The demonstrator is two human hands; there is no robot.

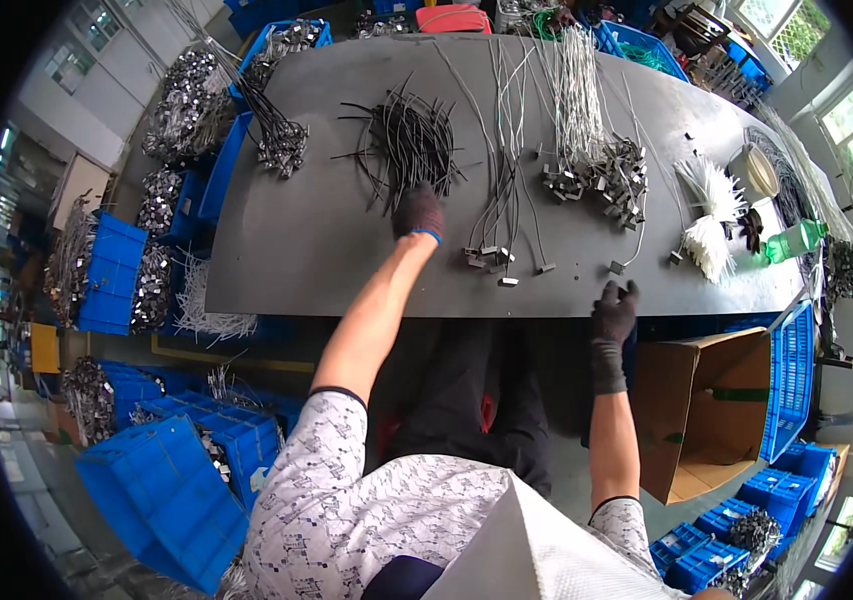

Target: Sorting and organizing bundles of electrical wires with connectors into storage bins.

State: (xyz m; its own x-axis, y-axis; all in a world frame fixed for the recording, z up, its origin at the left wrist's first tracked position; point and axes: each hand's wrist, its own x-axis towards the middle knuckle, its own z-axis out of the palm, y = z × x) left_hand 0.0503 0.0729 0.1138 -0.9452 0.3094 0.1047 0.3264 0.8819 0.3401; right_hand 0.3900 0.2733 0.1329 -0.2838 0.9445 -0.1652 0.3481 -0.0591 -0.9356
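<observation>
My left hand (pixel 418 216), in a dark glove with a blue cuff edge, reaches to the near end of a loose pile of thin black tubes or cut wires (pixel 411 140). Its fingers merge with the dark strands, so their grip is hidden. At the table's near edge is my right hand (pixel 614 312), also gloved, with thumb and fingertips apart and nothing visible between them. Just beyond it lies a small metal block on a cable (pixel 617 267). Between the hands, several cables with metal block ends (pixel 488 257) stretch across the grey table (pixel 296 250).
Farther right are a bundle of pale cables (pixel 578 95) with metal ends, white strips (pixel 710 215) and a green bottle (pixel 794 242). Another dark cable bundle (pixel 282 148) lies at the left. A cardboard box (pixel 691 400) stands below the right edge; blue crates (pixel 111 270) line the left.
</observation>
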